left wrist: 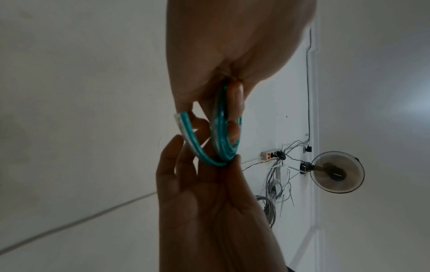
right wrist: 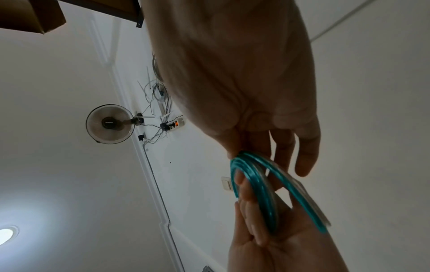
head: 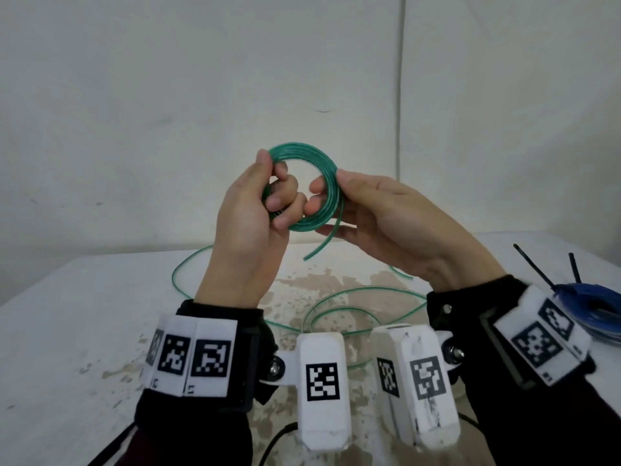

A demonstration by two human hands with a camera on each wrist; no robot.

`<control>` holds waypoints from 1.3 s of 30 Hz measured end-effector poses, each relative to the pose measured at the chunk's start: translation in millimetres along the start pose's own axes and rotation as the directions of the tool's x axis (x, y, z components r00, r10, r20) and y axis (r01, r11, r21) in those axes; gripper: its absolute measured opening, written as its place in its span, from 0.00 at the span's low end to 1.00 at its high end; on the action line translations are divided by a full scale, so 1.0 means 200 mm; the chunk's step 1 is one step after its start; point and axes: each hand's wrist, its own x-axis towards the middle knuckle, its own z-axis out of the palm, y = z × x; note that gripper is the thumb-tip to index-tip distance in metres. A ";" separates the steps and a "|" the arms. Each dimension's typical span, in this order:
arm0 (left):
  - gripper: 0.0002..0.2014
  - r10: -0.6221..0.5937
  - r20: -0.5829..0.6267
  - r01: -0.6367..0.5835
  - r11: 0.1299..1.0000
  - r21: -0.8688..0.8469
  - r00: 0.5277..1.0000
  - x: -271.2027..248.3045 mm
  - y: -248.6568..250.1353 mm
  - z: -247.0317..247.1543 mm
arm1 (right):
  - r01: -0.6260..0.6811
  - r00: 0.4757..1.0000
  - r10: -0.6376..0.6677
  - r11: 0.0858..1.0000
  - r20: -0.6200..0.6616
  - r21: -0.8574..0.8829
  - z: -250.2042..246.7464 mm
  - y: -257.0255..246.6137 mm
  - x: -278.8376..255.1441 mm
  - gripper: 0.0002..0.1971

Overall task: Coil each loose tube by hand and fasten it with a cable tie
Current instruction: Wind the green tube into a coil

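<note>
The left hand [head: 247, 210] curls its fingers through the middle of a small coil of translucent green plastic tube [head: 311, 163], thumb pressed on the coil's outer edge, gripping its left side. The right hand [head: 379, 213] pinches the coil's right side between thumb and fingers, the remaining fingers loosely extended beneath. The coil is held upright in the air between the two hands, above the table. A short free end of the green tube [head: 322, 245] hangs down from the right hand's pinch.

The head view alone shows what lies below the hands: a white, stained tabletop [head: 84, 314] with a loose length of green tube [head: 356, 294] sprawled in wide loops beneath the wrists. Just beyond the right wrist sits a blue coiled tube [head: 601, 314] with black cable ties [head: 534, 265] sticking up from it. Whether the loose length on the table joins the held coil cannot be told.

The left wrist view looks up along the left palm [left wrist: 232, 46] and shows the coil [left wrist: 223, 143] edge-on, several strands side by side, with the right hand [left wrist: 209, 202] meeting it from below. The right wrist view shows the same strands [right wrist: 256, 180] passing between the right hand [right wrist: 244, 82] and the left hand [right wrist: 267, 248]. Only the wrist views show a round wall fan [right wrist: 109, 125] and a power strip [left wrist: 271, 154] with tangled wires on the white wall.
</note>
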 end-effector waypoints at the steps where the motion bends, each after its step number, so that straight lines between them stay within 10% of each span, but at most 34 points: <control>1: 0.17 -0.012 0.013 0.012 0.999 -0.032 1.000 0.00 0.00 0.01 | 0.018 1.000 -0.018 1.000 -0.011 0.024 0.00 0.00 0.00 0.17; 11: 0.16 -0.292 0.234 0.149 0.862 0.485 0.927 -0.05 0.02 -0.01 | 0.024 1.000 -0.016 0.923 0.024 -0.384 -0.07 -0.03 -0.03 0.18; 24: 0.17 0.045 0.051 -0.047 0.998 0.051 0.998 0.00 0.00 -0.01 | -0.030 1.000 0.029 0.999 -0.011 -0.025 -0.02 0.00 -0.01 0.17; 33: 0.15 -0.186 0.210 0.131 0.959 0.253 0.960 -0.02 0.02 -0.01 | 0.026 0.997 -0.029 0.998 -0.064 -0.054 -0.03 0.00 0.01 0.18; 39: 0.16 -0.105 0.169 0.055 0.959 0.277 0.980 -0.02 0.02 -0.01 | 0.006 0.989 -0.012 0.999 -0.150 -0.039 -0.02 0.02 0.02 0.19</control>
